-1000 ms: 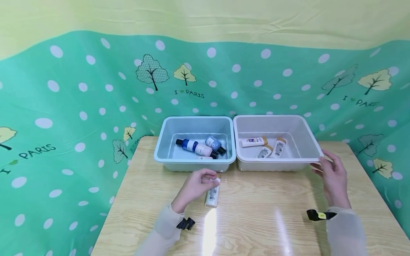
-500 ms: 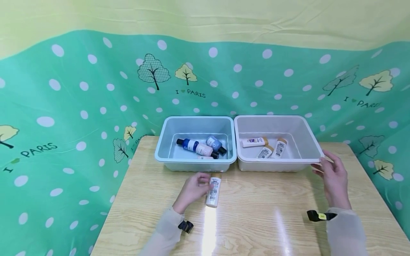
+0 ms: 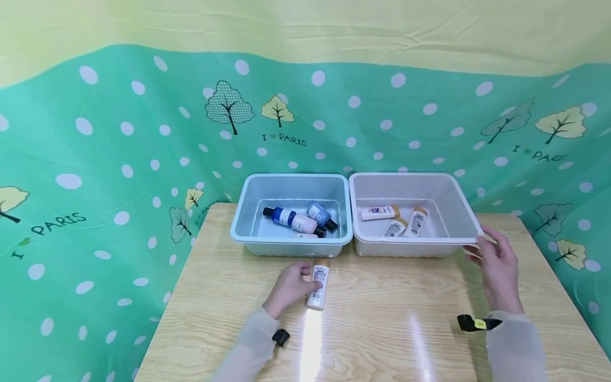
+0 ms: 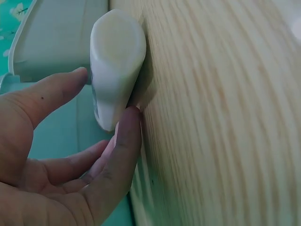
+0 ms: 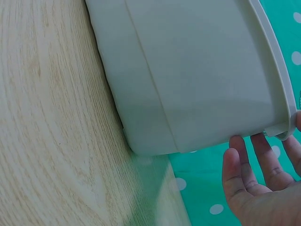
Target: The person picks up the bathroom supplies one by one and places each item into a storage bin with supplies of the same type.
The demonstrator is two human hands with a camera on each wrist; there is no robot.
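A white bottle with a tan cap [image 3: 317, 289] lies on the wooden table in front of the blue bin [image 3: 291, 248]. My left hand [image 3: 292, 286] is beside it, the thumb reaching over its label side in the head view. In the left wrist view, the thumb [image 4: 77, 77] and forefinger [image 4: 129, 122] stand loosely on two sides of the bottle, fingertips close to its surface. My right hand [image 3: 498, 265] grips the front right corner of the pale grey bin [image 3: 410, 246]. Its fingers [image 5: 233, 169] are under the rim in the right wrist view.
In the blue bin lie several bottles with black caps, among them a dark blue bottle [image 3: 284, 216] and a pink bottle [image 3: 304, 224]. The grey bin holds white bottles [image 3: 377, 213] with tan caps. A green dotted curtain [image 3: 143, 116] hangs behind the table.
My left hand has shifted back along the bottle, uncovering its cap and upper label. The bottle stays in place. My right hand keeps its hold on the grey bin's corner.
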